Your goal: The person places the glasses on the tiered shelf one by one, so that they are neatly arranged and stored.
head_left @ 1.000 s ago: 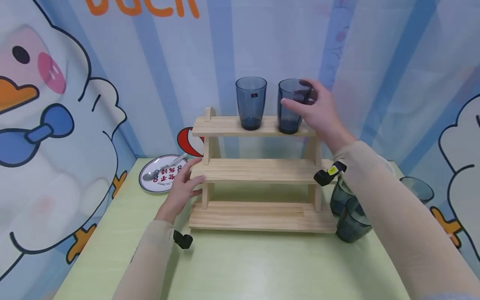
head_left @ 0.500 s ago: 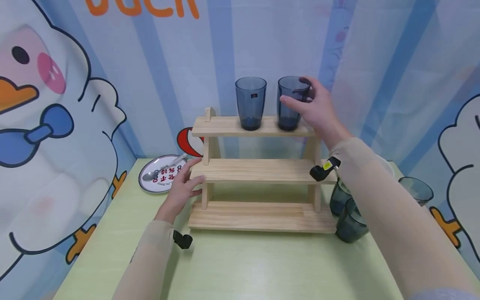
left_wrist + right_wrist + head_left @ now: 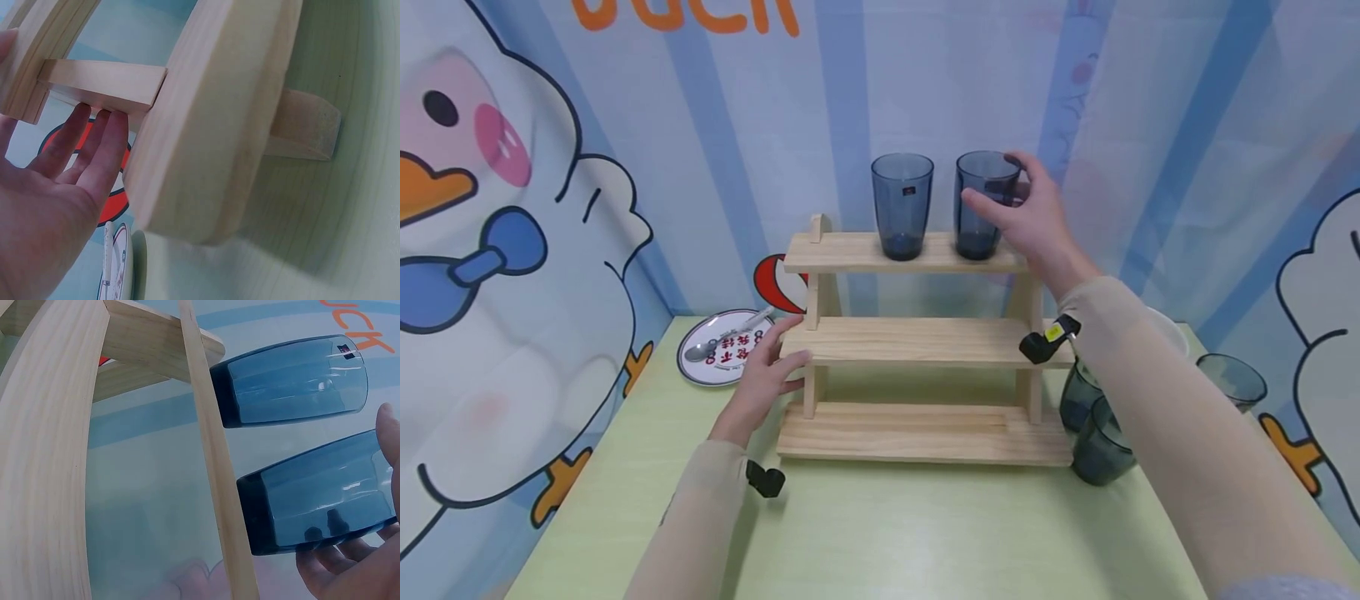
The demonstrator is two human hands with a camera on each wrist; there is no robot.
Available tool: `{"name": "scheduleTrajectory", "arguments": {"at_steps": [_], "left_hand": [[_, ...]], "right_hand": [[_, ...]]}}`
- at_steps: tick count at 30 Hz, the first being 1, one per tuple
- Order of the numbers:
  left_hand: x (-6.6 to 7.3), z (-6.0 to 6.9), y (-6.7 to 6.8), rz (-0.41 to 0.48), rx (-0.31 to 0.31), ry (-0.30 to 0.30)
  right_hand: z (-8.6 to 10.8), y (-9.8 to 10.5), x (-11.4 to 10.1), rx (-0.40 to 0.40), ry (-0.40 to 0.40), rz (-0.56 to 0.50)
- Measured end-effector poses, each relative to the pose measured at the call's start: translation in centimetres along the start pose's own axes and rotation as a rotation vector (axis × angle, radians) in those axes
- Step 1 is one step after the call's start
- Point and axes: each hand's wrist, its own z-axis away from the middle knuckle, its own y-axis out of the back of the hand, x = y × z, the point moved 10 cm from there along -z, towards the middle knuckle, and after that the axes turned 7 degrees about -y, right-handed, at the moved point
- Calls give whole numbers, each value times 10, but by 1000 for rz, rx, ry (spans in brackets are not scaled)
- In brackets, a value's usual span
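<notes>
The right hand point(image 3: 1037, 221) has its grip curled round one blue tumbler point(image 3: 976, 235) — a second tumbler point(image 3: 901, 217) is just beside it — on the top shelf point(image 3: 842, 254) of one wooden stand point(image 3: 910, 341). The left hand point(image 3: 762, 379), fingers mostly straight, touches the stand's left end. Three more glasses point(image 3: 1100, 458) show at right; one spoon point(image 3: 698, 353) lies on one plate point(image 3: 715, 374).
</notes>
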Motion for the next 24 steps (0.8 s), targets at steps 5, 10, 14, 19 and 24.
{"name": "scheduleTrajectory", "arguments": {"at_steps": [5, 10, 14, 19, 24], "left_hand": [[-1, -1, 1, 6, 1, 8], [-2, -1, 1, 5, 9, 14], [-2, -1, 1, 0, 9, 15], [-1, 0, 0, 2, 0, 23], [-1, 0, -1, 3, -5, 28]], "right_hand": [[3, 2, 1, -22, 16, 12], [9, 10, 5, -42, 19, 12], [14, 19, 8, -54, 33, 20], [24, 36, 15, -76, 68, 10], [37, 54, 24, -98, 70, 21]]}}
